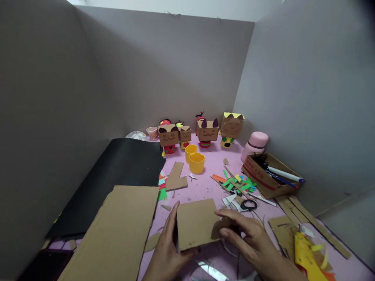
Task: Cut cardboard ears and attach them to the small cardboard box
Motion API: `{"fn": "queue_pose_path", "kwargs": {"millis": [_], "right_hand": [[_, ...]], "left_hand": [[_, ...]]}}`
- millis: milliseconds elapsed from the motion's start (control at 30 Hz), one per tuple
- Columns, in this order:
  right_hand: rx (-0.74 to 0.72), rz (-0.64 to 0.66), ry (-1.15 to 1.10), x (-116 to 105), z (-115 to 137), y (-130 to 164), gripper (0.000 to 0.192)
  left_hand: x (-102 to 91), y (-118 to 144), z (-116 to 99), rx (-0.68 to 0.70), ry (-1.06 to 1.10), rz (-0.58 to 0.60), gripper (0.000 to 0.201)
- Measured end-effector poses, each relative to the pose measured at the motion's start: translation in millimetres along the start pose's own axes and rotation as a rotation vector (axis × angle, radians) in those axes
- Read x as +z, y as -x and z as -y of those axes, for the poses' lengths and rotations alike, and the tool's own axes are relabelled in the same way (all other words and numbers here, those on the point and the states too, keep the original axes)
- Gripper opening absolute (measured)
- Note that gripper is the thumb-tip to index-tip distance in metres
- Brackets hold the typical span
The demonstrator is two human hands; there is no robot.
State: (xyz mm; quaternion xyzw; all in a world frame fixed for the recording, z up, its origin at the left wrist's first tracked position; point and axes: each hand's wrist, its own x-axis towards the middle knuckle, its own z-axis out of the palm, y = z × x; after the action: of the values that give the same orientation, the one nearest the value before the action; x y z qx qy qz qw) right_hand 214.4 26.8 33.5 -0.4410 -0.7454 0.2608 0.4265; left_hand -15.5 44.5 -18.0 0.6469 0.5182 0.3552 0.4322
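Note:
A small cardboard box [195,224] is tilted up in front of me, its plain square face toward me. My left hand [168,249] grips it along the left side, thumb under the lower edge. My right hand [249,236] pinches a small rounded cardboard piece [217,229] at the box's right edge, with the index finger on the upper right corner. Whether that piece is stuck to the box I cannot tell. Below the box lies a shiny metal blade [212,270]. Just beyond my right hand are black-handled scissors [249,205].
A cardboard sheet [117,230] and black sheet [123,164] cover the left side. Yellow cups [196,163] and box-headed figures [207,132] stand farther back. Colourful scraps [238,184], a pen-filled box [263,183], pink bottle [254,143] and yellow glue gun [306,253] are right.

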Motion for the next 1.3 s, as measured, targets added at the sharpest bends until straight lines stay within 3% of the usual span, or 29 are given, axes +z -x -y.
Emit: {"fn": "queue_pose_path", "kwargs": {"millis": [400, 600, 733, 1300], "right_hand": [[-0.012, -0.083, 0.099, -3.7, 7.4, -1.3, 0.031], [0.024, -0.022, 0.000, -2.3, 5.2, -1.8, 0.017], [0.023, 0.013, -0.008, -2.5, 10.0, -4.2, 0.024], [-0.049, 0.040, 0.024, -1.9, 8.2, -1.4, 0.020]], "left_hand": [[-0.3, 0.6, 0.8, -0.016, -0.014, 0.022, 0.102], [-0.2, -0.2, 2.1, -0.013, -0.038, 0.014, 0.103], [0.4, -1.3, 1.4, -0.023, -0.011, 0.023, 0.104], [0.9, -1.8, 0.2, -0.022, -0.024, 0.002, 0.103]]}}
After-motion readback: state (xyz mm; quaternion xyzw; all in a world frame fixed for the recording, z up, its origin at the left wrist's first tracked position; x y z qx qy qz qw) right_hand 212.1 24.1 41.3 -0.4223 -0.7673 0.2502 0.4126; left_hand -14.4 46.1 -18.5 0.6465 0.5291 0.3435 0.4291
